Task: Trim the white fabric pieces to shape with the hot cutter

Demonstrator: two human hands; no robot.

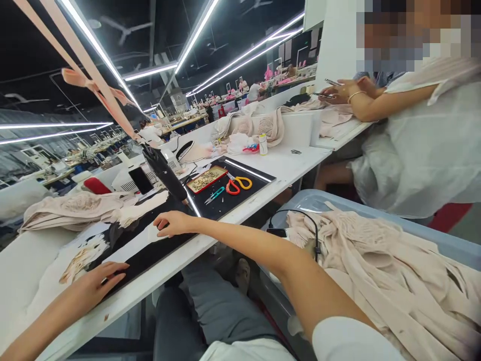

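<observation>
On black mat | white strip slants up rightward | left hand spread | right hand: grip unclear

white table | black mat | white bottle | on mat: white strip, scissors

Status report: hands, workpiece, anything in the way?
Left hand open, right hand grip unclear, both by white strip. Strip over black mat. Scissors beyond, apart from hands.

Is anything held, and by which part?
Can't tell whether the right hand grips the white strip by its end; the left hand, open, shows nothing held.
</observation>
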